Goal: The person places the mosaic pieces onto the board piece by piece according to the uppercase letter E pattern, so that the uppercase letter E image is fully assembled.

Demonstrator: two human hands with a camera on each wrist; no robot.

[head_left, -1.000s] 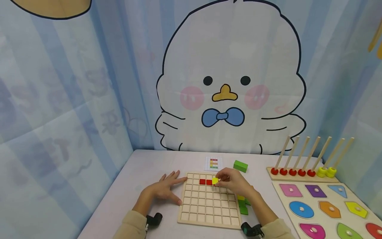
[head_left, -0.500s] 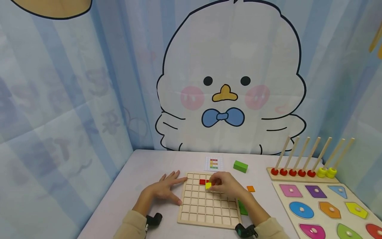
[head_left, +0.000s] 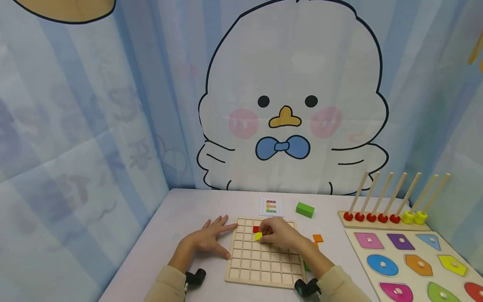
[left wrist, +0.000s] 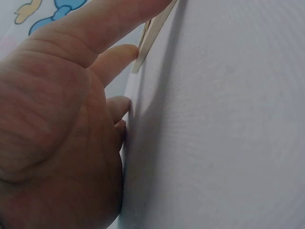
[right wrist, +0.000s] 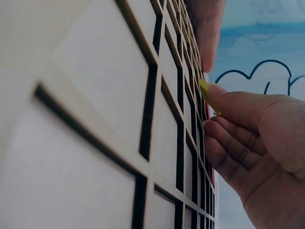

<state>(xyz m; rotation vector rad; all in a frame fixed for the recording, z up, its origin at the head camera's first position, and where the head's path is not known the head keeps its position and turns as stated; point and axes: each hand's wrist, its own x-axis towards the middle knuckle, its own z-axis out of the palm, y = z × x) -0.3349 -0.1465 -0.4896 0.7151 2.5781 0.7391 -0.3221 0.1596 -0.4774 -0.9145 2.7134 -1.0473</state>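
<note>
A wooden grid board (head_left: 260,280) lies on the table, divided into small square cells. My right hand (head_left: 280,233) pinches a yellow square tile (head_left: 258,236) between thumb and fingers, at the cell just below a red tile (head_left: 256,229) in the board's second row. In the right wrist view the yellow tile (right wrist: 204,88) stands tilted at the grid, under the thumb. More red shows behind the right fingers there, mostly hidden. My left hand (head_left: 205,238) rests spread at the board's left side, index fingertip and thumb at its edge; its fingers look straight in the left wrist view.
A pattern card (head_left: 271,206) and a green block (head_left: 305,210) lie behind the board. Orange (head_left: 318,238) and green tiles lie right of it, partly under the right arm. A peg rack (head_left: 385,224) and a shape puzzle (head_left: 411,247) stand at the right.
My right hand has carried the yellow tile left and slightly down across the board, from beside the red tiles to below the leftmost one. The left hand has stayed in place.
</note>
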